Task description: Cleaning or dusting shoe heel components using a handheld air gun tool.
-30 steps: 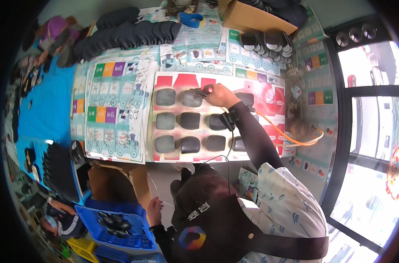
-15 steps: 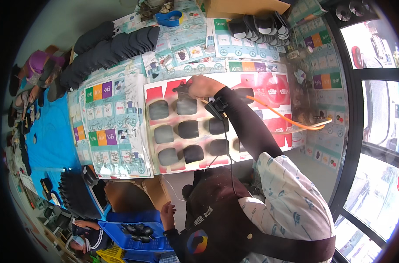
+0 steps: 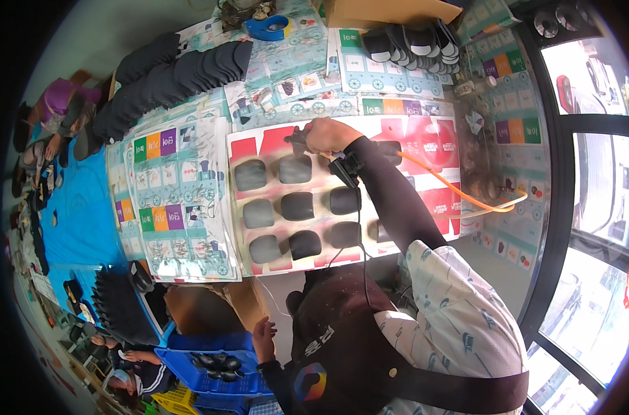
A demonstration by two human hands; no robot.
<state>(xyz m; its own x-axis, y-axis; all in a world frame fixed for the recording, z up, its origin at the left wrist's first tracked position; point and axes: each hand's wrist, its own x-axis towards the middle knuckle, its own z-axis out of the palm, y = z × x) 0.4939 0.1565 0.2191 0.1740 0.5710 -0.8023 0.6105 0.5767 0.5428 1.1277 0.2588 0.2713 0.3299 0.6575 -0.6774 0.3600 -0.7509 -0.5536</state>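
Observation:
My right hand (image 3: 324, 135), closed, grips a small spray gun (image 3: 298, 140) over the far part of a red-and-white sheet (image 3: 276, 143). An orange hose (image 3: 435, 178) runs off to the right from behind my forearm. Rows of rounded pads lie on the sheet. A grey one (image 3: 295, 169) sits just below the gun's nozzle, with a second grey pad (image 3: 250, 175) to its left. Darker ones include a black pad (image 3: 297, 205) in the middle row; my right arm hides some others. My left hand (image 3: 264, 339) hangs low by my body, fingers apart and holding nothing.
Overlapping rows of dark curved pieces (image 3: 183, 86) lie at the far left. More stacked pieces (image 3: 411, 47) sit at the back, before a cardboard box (image 3: 390, 12). A blue crate (image 3: 211, 353) with black pieces stands low left. Other people work at the left.
My right hand and the spray gun have shifted slightly to the right, uncovering the grey pad below the nozzle. My left hand stays where it was.

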